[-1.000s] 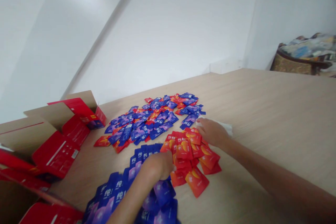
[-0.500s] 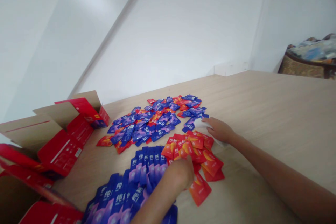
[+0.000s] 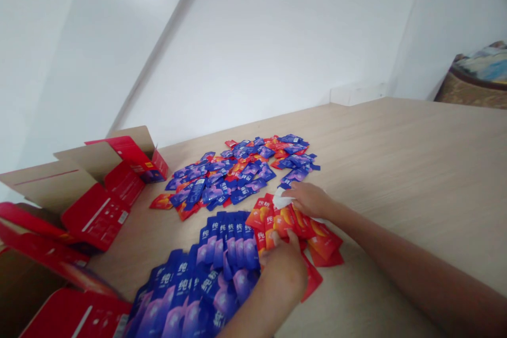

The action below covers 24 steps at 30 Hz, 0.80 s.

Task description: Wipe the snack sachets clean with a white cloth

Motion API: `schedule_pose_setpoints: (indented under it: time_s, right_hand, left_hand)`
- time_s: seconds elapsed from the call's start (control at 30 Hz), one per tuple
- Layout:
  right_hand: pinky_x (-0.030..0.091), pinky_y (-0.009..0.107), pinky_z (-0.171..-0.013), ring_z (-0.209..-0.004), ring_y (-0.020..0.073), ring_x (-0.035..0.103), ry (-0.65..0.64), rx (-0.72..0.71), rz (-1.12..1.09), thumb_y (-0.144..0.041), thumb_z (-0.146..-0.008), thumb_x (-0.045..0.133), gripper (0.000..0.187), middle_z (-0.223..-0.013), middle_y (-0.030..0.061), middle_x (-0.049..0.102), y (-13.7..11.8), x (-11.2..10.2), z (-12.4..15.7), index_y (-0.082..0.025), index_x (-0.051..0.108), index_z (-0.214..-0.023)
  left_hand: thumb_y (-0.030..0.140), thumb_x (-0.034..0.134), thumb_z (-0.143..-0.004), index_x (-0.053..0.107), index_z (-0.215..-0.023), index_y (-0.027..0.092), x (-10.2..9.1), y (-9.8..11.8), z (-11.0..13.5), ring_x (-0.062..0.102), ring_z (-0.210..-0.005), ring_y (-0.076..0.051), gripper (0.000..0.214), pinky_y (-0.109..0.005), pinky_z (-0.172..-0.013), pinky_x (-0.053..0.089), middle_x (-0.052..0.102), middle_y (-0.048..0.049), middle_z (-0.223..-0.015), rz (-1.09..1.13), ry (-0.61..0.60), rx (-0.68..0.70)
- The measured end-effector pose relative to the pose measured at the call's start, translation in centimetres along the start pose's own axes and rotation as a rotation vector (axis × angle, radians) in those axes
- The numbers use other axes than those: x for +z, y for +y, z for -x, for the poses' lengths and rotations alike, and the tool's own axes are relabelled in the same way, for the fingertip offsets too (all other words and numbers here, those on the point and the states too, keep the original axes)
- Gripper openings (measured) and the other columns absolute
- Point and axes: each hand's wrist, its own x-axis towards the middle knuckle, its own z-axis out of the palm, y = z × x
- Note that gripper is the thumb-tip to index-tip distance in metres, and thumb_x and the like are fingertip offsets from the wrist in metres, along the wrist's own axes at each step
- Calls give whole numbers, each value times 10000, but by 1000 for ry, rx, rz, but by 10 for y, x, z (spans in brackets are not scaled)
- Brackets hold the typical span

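Observation:
My left hand reaches in from the bottom, over the near side of a pile of red-orange sachets. Its thumb and forefinger are apart and rest on the sachets. From the right comes my right hand, closed on a thin white piece that looks like tissue or paper. That white piece touches the far edge of the red pile. To the left of the pile, purple-blue sachets lie in overlapping rows. My left forearm covers part of these rows.
Behind lies a loose heap of mixed blue and red sachets. Red cardboard boxes with raised flaps stand along the left. A white wall bounds the back of the wooden table. An armchair with things piled on it is at far right.
My right hand has moved left with the white piece, from beside the mixed heap onto the red pile's far edge. My left thumb and forefinger now show apart. The view has shifted slightly.

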Motion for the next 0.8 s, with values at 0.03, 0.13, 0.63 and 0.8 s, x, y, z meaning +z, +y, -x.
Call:
schedule_pose_setpoints:
  time_s: [0.03,0.13,0.63,0.8]
  right_hand:
    - [368,295,-713,-824,209,513,9,0,7,-183,-807,448,339,-932,82,546,1,-3,1,-233,607,-1102]
    - [357,293,-718,-821,202,500,28,-82,-22,-188,-818,446,354,-923,70,536,-6,-17,10,-251,587,-1136]
    - [349,299,-707,-811,201,501,9,-63,3,-178,-825,437,349,-915,74,528,-11,-18,9,-262,599,-1122]
    - [353,285,-720,-828,190,507,-70,-175,-81,-157,-822,432,321,-933,65,534,-20,-9,8,-262,643,-1041]
  left_hand:
    - [194,464,-778,242,-1412,166,3,2,-2,642,-828,-321,672,-431,-646,518,335,-285,-1383,4,-1,-34]
    - [179,448,-794,265,-1406,239,10,7,-6,637,-858,-333,642,-457,-663,515,313,-239,-1410,12,20,-124]
    - [41,429,-777,279,-1381,308,13,19,-9,559,-1014,-407,677,-527,-720,494,275,-196,-1422,39,-3,-252]
    - [77,467,-773,255,-1383,328,7,23,-4,482,-1104,-432,693,-576,-811,450,224,-155,-1448,38,-44,-264]
